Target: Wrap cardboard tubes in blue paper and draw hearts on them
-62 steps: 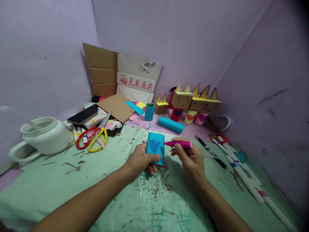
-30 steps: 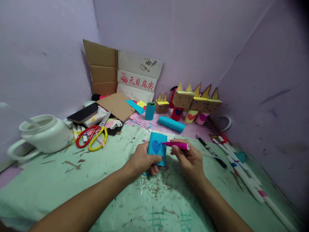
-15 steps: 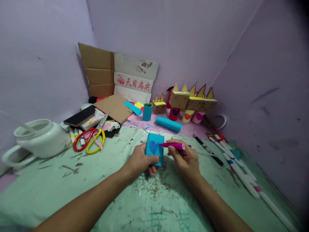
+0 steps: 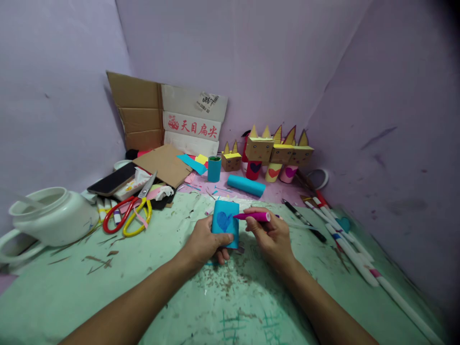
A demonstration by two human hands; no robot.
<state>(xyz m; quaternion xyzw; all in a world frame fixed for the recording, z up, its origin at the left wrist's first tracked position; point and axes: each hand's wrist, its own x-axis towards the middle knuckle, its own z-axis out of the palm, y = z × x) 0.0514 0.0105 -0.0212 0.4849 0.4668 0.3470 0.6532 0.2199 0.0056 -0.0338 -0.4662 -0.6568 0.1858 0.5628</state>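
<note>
My left hand (image 4: 203, 239) grips a blue paper tube (image 4: 232, 211) from its left side, thumb across the front and fingers underneath. A darker blue heart (image 4: 224, 221) shows on the tube's front. In my right hand (image 4: 271, 237) is a magenta marker cap or marker (image 4: 257, 217), pinched between thumb and fingers. Its pointed end meets the tube just right of the heart; whether it presses on the paper I cannot tell. Beyond the hands, a second blue tube (image 4: 214, 170) stands upright, and a longer blue roll (image 4: 246, 185) lies on its side.
Cardboard figures with pointed ears (image 4: 260, 149) stand at the back right. Scissors (image 4: 138, 201), a phone (image 4: 114, 178) and a white pot (image 4: 50, 215) are on the left. Several white markers (image 4: 352, 254) and a black pen (image 4: 305, 220) lie right. Folded cardboard (image 4: 136, 110) leans on the wall.
The whole view has shifted slightly, so everything sits a little further left. Both hands keep their hold, and the magenta tip stays at the tube's right part.
</note>
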